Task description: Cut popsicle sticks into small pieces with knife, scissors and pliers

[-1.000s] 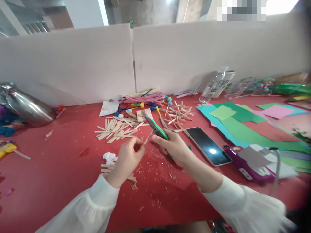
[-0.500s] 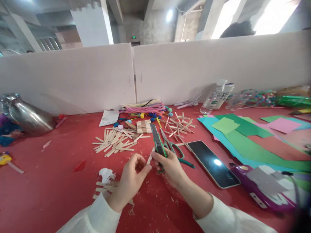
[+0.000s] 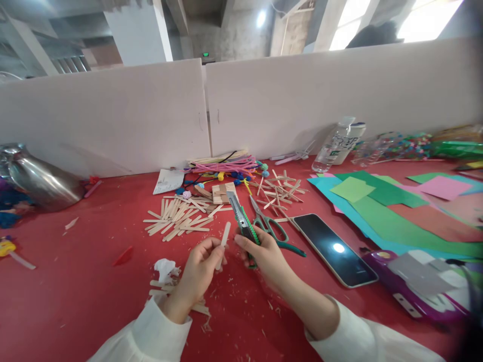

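My left hand pinches a pale popsicle stick between thumb and fingers, the stick standing nearly upright. In my right hand is a green and black utility knife, its blade out and pointing away from me. A small gap separates knife and stick. Beyond my left hand lies a loose heap of popsicle sticks. Scissors with green handles rest just past my right hand. A few more sticks and a white crumpled scrap lie partly hidden by my left wrist.
A phone lies right of my right hand, beside a purple device and coloured paper. Pipe cleaners and another stick pile sit near the white partition. A metal jug stands at the left. Shavings litter the red table.
My hands have moved apart. The popsicle stick, held in my left hand, has come away from the knife and now shows more of its length.
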Available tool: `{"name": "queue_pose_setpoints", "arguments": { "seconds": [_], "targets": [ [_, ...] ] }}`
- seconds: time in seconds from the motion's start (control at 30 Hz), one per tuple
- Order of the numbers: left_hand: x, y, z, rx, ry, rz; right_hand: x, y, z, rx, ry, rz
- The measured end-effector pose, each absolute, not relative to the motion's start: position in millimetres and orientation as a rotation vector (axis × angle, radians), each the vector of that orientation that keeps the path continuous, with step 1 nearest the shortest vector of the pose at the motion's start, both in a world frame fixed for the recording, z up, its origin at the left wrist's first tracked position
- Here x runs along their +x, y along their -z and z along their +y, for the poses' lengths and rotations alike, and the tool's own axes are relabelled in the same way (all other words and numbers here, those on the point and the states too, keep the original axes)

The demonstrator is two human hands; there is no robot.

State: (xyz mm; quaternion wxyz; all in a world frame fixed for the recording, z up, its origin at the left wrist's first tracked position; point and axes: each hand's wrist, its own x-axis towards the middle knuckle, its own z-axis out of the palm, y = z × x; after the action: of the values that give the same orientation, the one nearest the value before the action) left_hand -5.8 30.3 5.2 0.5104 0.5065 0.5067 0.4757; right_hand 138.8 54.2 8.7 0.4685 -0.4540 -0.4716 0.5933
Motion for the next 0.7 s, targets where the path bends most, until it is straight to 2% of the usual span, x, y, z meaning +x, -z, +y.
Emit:
{"name": "queue_pose_setpoints", "arguments": {
  "seconds": [0.37,0.7],
  "targets": [
    [-12,-13,33,1.020,-1.455,1.224,143,-3,44,-1.292,-1.092,-1.802],
    [-17,-16,31,0.976,-1.418,1.130,149,-19,38,-1.429,-0.658,-2.289]
  ]
}}
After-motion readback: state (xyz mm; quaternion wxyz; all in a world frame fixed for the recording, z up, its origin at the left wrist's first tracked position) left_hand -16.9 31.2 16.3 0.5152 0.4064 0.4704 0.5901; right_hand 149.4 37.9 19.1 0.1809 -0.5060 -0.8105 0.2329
